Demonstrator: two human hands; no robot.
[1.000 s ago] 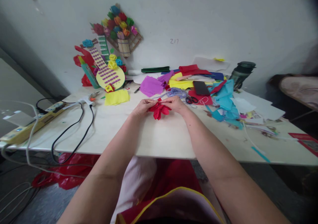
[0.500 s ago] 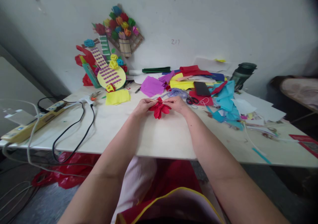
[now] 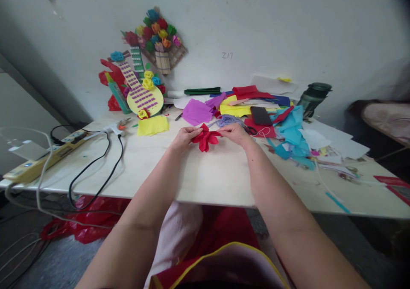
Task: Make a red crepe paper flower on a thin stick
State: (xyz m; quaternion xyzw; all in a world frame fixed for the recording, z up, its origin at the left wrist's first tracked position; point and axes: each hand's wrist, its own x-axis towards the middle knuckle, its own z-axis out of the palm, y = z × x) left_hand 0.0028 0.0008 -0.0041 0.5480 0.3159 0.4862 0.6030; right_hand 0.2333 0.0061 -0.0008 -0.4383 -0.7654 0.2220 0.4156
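The pale table point(image 3: 192, 178) bears a heap of coloured paper sheets point(image 3: 243, 103) along its far side and a yellow sheet point(image 3: 153, 125) further left. Near its middle, the left hand point(image 3: 185, 136) and right hand point(image 3: 235, 133) pinch 1 red paper flower point(image 3: 205, 138) between them, with small scissors point(image 3: 251, 130) just beside the right hand

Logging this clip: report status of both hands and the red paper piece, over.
Left hand and right hand both pinching red paper flower over table. Scissors and purple thread close behind right hand.
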